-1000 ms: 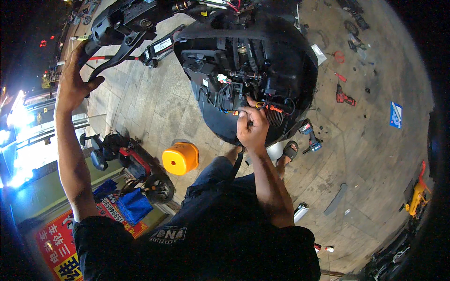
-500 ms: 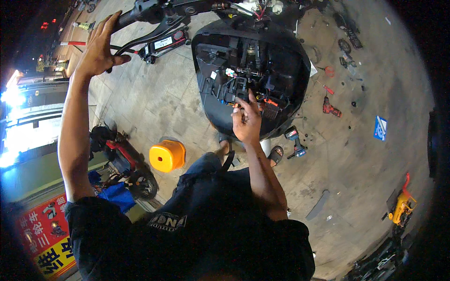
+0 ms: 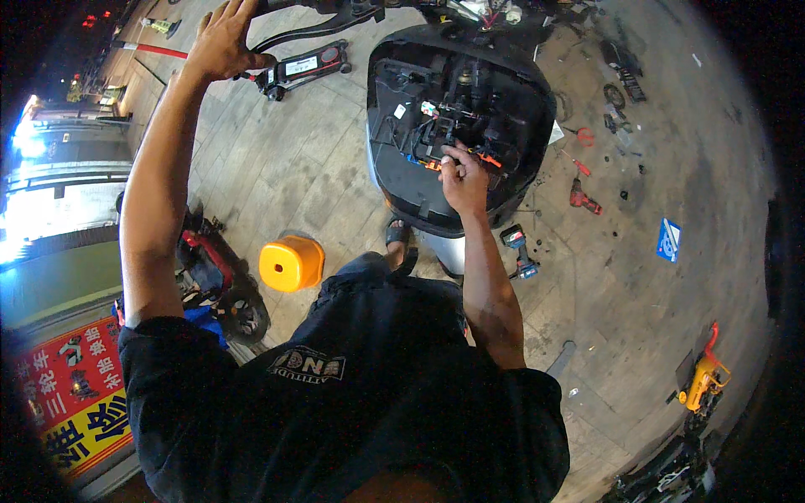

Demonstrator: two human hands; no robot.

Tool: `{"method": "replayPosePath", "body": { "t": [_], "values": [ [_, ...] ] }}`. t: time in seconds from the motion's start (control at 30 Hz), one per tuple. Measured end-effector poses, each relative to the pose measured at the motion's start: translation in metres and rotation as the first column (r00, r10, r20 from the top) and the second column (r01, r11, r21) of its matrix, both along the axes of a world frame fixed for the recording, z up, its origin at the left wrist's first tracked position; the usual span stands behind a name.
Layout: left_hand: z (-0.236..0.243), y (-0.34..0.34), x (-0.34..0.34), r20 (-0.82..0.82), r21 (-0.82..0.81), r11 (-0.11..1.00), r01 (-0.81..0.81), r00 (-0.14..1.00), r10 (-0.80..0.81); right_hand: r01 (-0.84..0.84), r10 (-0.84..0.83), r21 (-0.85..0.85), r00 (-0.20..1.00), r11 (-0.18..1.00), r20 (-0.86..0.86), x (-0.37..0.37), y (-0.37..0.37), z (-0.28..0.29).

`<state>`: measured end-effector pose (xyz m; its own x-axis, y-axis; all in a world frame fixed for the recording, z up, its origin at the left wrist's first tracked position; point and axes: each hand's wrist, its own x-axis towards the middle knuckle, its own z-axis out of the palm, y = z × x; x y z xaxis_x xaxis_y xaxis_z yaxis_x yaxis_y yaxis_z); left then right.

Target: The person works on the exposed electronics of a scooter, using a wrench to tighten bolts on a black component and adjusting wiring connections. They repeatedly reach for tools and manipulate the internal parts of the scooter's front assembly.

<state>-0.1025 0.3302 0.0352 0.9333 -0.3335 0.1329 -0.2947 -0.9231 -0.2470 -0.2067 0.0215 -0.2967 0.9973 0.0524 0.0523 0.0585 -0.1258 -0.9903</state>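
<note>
In front of me stands a scooter's black body with an open bay of wires and black parts. My right hand reaches into the bay, its fingers curled together over the wiring. An orange connector lies just right of the fingertips; whatever they pinch is hidden. At the upper left, my left hand rests against the end of the handlebar, thumb apart and fingers stretched out over it. The brake lever runs close to that thumb.
Beyond the left forearm lies a floor jack. A yellow stool stands left of my legs, near a parked red two-wheeler. On the right floor are a cordless driver, a red drill, a blue packet and scattered parts.
My left hand and the handlebar have shifted up and right in the picture. My right hand stays in the bay, its fingers now more curled. The whole view has shifted too.
</note>
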Motion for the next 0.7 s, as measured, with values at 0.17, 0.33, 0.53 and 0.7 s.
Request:
{"method": "replayPosePath", "body": {
  "t": [0.17, 0.33, 0.53, 0.7],
  "values": [
    [-0.004, 0.007, 0.003, 0.011, 0.004, 1.0, 0.008, 1.0, -0.008, 0.039, -0.04, 0.012, 0.995, 0.999, 0.095, 0.002, 0.005, -0.008],
    [-0.017, 0.024, 0.009, 0.089, 0.014, 0.997, 0.078, 0.993, -0.079, -0.021, 0.018, 0.063, 0.999, 0.998, 0.043, -0.001, 0.008, 0.001],
    [-0.024, 0.034, 0.014, 0.109, 0.023, 0.999, 0.045, 0.993, -0.047, 0.008, -0.011, 0.047, 0.998, 0.999, 0.067, -0.003, 0.011, 0.014],
    [-0.024, 0.034, 0.014, 0.108, 0.009, 0.999, 0.041, 0.993, -0.041, -0.027, 0.022, 0.055, 0.996, 0.998, 0.092, 0.0, 0.009, 0.011]
  ]
}}
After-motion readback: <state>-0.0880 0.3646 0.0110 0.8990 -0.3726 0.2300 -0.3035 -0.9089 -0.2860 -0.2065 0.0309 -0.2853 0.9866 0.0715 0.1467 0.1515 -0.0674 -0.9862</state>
